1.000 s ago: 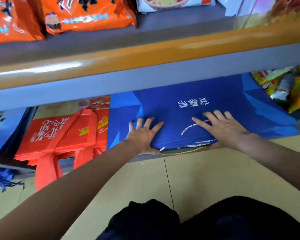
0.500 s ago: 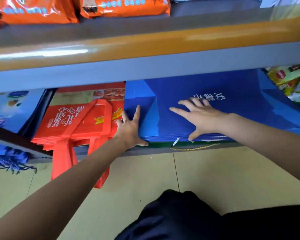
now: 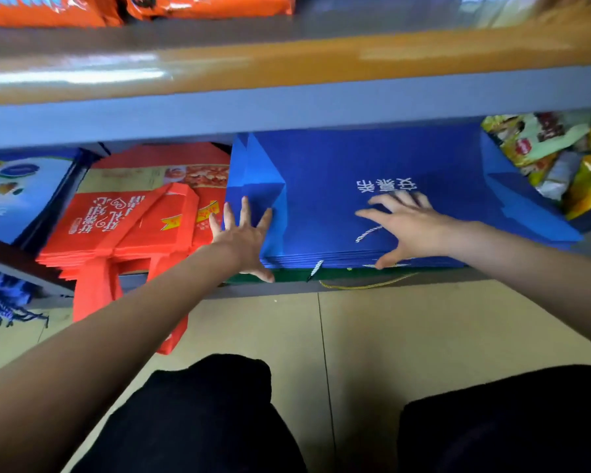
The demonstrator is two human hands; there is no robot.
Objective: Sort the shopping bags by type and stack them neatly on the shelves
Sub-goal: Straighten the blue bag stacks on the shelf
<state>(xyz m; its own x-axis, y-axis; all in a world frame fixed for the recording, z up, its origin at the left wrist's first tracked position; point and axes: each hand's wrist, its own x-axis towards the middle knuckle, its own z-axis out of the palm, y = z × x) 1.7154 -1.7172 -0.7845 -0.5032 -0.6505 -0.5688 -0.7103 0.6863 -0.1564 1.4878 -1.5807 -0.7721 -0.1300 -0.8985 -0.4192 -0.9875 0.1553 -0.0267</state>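
Blue bags sit in a flat stack on the bottom shelf, same spot as half a second ago, only the camera has tipped down a bit, so more floor and dark trousers show. Left hand has barely moved: spread wide, flat against the stack's left front corner, thumb down on the green bag under the pile. Right hand has slid a little right and toward the front edge, fingers splayed on top by the white lettering, thumb hooked over the front edge, a white cord showing beside it. Neither grips anything, just pressing. Red bags lie just left of the stack, handles drooping off the shelf.
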